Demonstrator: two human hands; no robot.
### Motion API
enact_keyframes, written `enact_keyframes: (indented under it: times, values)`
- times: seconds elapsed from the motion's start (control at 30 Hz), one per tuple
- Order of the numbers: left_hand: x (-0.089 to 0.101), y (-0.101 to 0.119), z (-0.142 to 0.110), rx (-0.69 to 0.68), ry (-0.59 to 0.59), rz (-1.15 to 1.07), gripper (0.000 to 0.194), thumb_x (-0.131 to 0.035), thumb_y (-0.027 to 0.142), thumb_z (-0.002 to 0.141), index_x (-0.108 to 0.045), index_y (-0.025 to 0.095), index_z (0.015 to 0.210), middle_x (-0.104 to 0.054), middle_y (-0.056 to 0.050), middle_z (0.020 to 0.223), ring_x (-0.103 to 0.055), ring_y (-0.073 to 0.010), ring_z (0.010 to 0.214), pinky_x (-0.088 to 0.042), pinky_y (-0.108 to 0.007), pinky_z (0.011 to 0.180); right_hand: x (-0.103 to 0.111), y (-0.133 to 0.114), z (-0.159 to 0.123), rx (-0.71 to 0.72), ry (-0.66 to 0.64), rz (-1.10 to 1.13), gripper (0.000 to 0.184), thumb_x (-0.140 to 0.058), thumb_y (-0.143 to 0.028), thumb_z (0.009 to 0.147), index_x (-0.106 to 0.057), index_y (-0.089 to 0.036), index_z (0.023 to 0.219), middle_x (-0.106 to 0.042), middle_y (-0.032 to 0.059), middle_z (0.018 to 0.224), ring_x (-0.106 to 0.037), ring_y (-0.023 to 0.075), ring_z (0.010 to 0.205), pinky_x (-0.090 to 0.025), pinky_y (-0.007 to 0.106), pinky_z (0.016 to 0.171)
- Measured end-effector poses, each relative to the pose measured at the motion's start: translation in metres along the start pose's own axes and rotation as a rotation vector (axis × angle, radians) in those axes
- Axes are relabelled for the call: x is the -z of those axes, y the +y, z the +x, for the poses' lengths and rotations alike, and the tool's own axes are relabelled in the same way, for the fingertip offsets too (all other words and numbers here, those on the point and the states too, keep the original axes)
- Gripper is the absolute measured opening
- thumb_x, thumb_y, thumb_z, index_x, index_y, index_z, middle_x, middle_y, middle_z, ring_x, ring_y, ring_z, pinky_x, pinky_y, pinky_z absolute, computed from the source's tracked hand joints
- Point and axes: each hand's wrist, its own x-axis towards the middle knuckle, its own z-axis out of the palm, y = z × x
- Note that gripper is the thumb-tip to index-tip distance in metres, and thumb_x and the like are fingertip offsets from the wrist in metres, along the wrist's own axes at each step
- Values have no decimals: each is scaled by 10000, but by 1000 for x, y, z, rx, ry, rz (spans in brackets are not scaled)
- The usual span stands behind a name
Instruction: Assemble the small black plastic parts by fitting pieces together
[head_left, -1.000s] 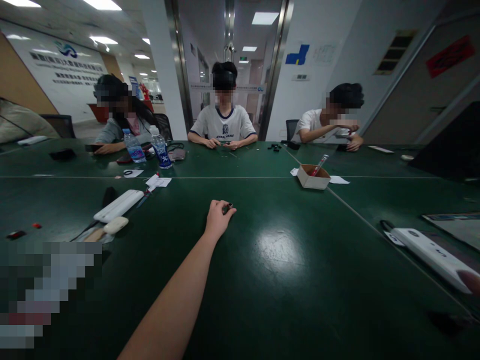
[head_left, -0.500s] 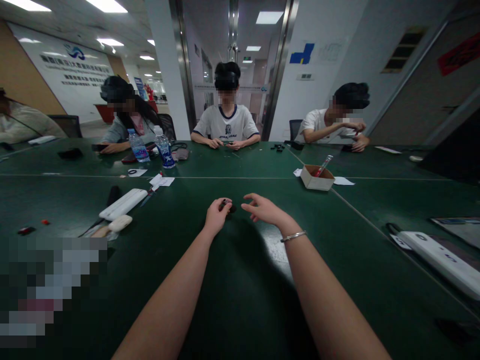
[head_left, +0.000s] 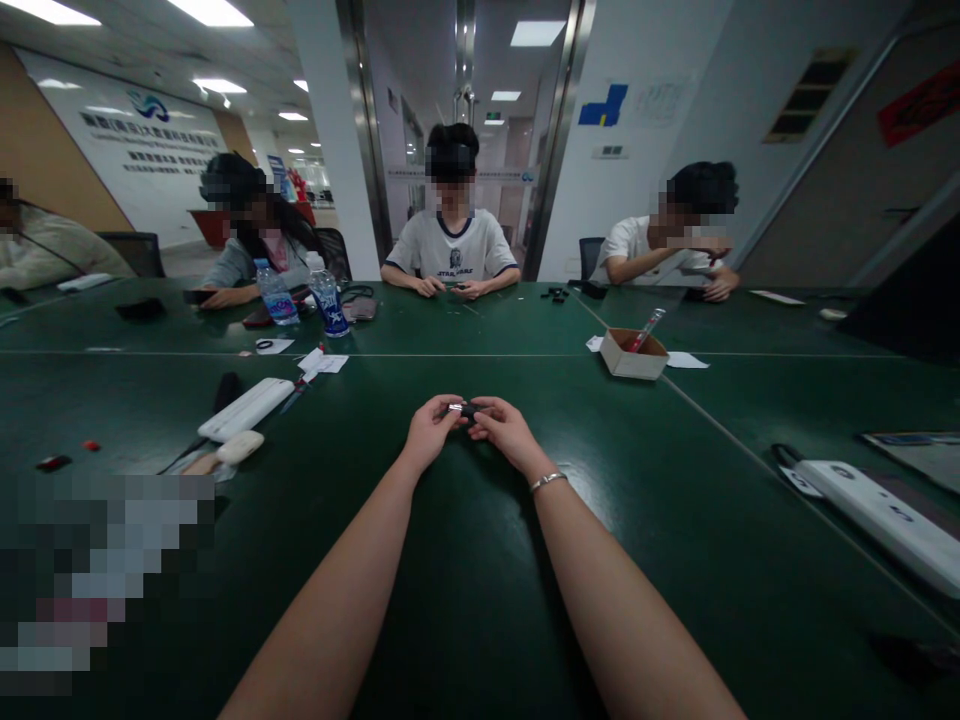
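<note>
My left hand [head_left: 430,430] and my right hand [head_left: 504,430] meet over the dark green table [head_left: 480,560]. Both pinch one small black object with a silvery end [head_left: 461,409] between their fingertips, just above the tabletop. What the object is I cannot make out. A thin bracelet [head_left: 548,482] sits on my right wrist. Both forearms stretch forward from the bottom edge of the picture.
A small cardboard box with a red-capped tube [head_left: 634,352] stands to the right. White power strips lie at left [head_left: 246,408] and right [head_left: 877,518]. Two water bottles [head_left: 328,302] stand at the back left. Three people sit across the table working with their own hands.
My right arm came into view and its open hand closed in from the right, joining my left hand on the small object. My left hand stayed nearly in place.
</note>
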Motion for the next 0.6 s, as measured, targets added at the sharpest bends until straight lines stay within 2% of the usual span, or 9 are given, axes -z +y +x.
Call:
enact_keyframes:
  times: [0.1,0.23,0.33,0.4,0.6]
  values:
    - [2,-4,0,-16,-1,43,283,-659,342,810,-644,152,1020,-675,-106,1062,-686,-178,841,-572,-396,857,0,1,0,18,24,-5,375,-776,-216,697,-633,-175,1041,-645,0,793,-676,125,623,-576,255,605]
    - [3,-8,0,-88,71,207,243,-629,302,830,-663,175,1034,-643,-94,1106,-660,-143,796,-566,-344,808,2,3,3,31,57,-54,383,-785,-217,677,-654,-170,1034,-657,12,842,-676,126,627,-581,261,591]
    - [2,-8,0,-99,132,277,261,-652,300,811,-652,191,1049,-678,-74,1000,-649,-155,779,-546,-323,763,6,3,5,44,62,-90,393,-791,-227,674,-666,-161,1040,-676,24,842,-661,116,614,-575,253,584]
    - [1,-7,0,-102,159,297,233,-667,315,798,-652,188,993,-690,-63,924,-647,-164,776,-531,-313,745,9,3,6,46,62,-97,394,-791,-235,676,-671,-154,1043,-685,29,829,-656,114,614,-574,251,593]
    - [0,-3,-2,-39,163,307,230,-627,405,817,-653,184,873,-679,-32,796,-629,-152,713,-502,-289,687,10,1,4,67,45,-102,385,-790,-235,676,-684,-168,1040,-684,38,882,-656,114,634,-572,256,600]
